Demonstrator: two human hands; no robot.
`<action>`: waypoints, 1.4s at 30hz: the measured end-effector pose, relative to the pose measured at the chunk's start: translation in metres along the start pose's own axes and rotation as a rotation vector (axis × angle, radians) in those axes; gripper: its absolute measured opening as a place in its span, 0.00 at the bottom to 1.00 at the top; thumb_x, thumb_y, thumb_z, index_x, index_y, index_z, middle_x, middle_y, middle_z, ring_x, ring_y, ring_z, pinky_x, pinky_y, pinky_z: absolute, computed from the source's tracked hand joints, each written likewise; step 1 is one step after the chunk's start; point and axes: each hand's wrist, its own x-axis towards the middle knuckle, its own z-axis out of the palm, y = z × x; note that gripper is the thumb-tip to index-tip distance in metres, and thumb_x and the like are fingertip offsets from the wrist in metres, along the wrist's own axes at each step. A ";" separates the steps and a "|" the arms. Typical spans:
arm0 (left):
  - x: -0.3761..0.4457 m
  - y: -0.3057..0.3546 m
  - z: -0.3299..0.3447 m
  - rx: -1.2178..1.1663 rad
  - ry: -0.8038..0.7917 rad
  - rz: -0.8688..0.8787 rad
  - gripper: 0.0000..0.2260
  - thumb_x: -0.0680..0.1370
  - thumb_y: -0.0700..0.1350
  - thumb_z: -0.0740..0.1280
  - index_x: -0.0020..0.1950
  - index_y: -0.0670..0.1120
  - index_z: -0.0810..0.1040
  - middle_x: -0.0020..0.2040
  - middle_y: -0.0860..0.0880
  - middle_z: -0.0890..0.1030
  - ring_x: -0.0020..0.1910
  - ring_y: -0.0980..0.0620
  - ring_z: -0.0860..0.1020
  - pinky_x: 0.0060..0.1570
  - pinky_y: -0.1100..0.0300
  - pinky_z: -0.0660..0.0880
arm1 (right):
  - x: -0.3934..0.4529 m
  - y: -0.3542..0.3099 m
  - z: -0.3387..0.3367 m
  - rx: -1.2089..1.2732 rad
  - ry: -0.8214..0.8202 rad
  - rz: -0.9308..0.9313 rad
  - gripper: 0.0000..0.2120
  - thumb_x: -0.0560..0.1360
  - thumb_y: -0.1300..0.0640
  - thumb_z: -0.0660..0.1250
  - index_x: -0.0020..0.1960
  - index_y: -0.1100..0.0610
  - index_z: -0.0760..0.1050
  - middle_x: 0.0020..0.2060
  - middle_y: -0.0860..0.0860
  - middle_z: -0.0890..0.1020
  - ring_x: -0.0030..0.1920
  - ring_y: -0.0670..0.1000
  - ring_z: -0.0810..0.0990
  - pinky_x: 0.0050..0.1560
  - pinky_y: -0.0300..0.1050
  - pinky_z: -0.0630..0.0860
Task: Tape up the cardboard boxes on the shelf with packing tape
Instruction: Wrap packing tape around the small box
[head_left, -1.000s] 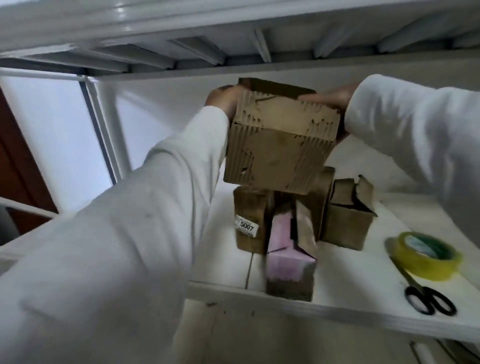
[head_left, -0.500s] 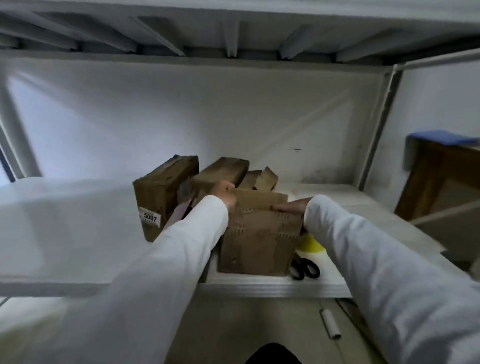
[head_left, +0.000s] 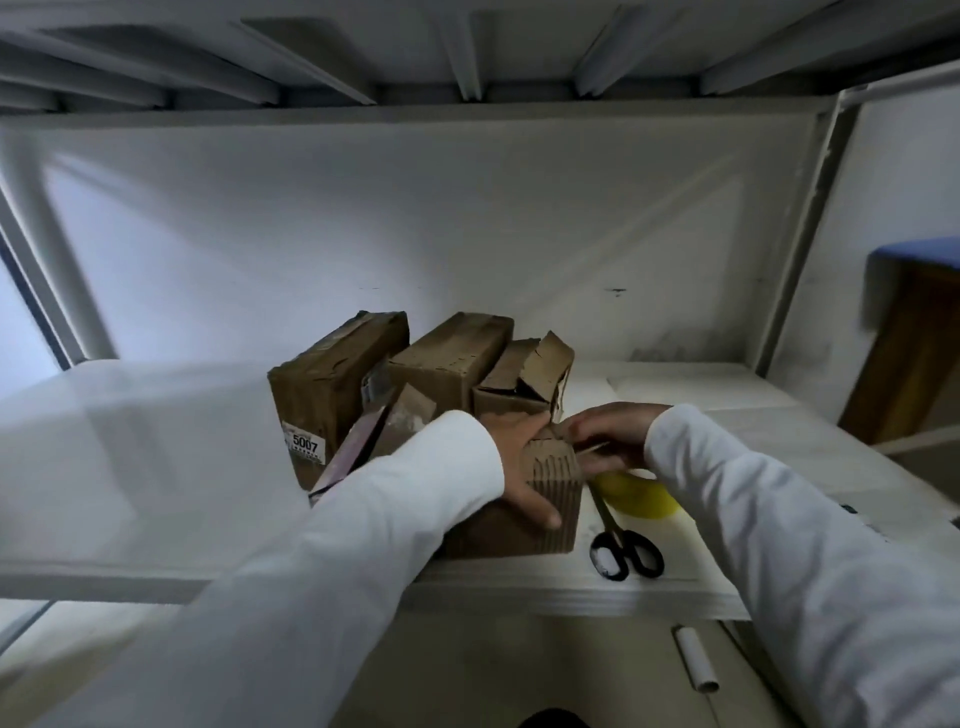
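Down from the air and onto the shelf (head_left: 519, 590) has come the ribbed box (head_left: 545, 499); it now sits at the front edge, and my view has swung to face the shelf squarely. My left hand (head_left: 524, 467) lies over its top and near face, fingers spread and curled down the cardboard, thumb toward the front corner, holding it steady. My right hand (head_left: 613, 434) is at the box's top right edge, fingers bent there; whether they pinch a flap or just press it I cannot tell, the spot is blurred. The yellow tape roll (head_left: 636, 496) lies flat just right of the box, under my right wrist, so that hand is the nearer one for it. Black scissors (head_left: 626, 551) lie in front of the roll, blades pointing back toward it. Behind the ribbed box stand three more brown boxes, one labelled 5007 (head_left: 332, 395), one plain (head_left: 447, 358), one with flaps open (head_left: 524, 371).
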 end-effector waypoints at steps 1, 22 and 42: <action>0.005 -0.003 0.006 0.036 0.020 -0.019 0.53 0.67 0.63 0.73 0.78 0.49 0.42 0.77 0.48 0.56 0.75 0.44 0.58 0.73 0.50 0.54 | -0.004 0.000 -0.002 -0.037 -0.017 -0.018 0.14 0.73 0.65 0.68 0.58 0.63 0.76 0.49 0.59 0.81 0.41 0.53 0.84 0.34 0.41 0.81; 0.041 -0.007 0.022 0.155 0.159 -0.378 0.40 0.75 0.71 0.50 0.78 0.48 0.45 0.77 0.44 0.53 0.75 0.42 0.53 0.71 0.41 0.53 | -0.001 0.030 -0.018 -1.295 0.191 0.137 0.26 0.78 0.51 0.63 0.74 0.54 0.61 0.71 0.54 0.65 0.71 0.55 0.65 0.68 0.44 0.62; 0.051 -0.028 0.002 -0.728 0.609 -0.114 0.19 0.81 0.59 0.53 0.56 0.50 0.78 0.60 0.45 0.77 0.62 0.44 0.72 0.66 0.47 0.67 | -0.015 -0.033 -0.029 -0.044 -0.097 -0.173 0.14 0.72 0.56 0.60 0.48 0.66 0.75 0.34 0.56 0.83 0.34 0.53 0.82 0.46 0.49 0.77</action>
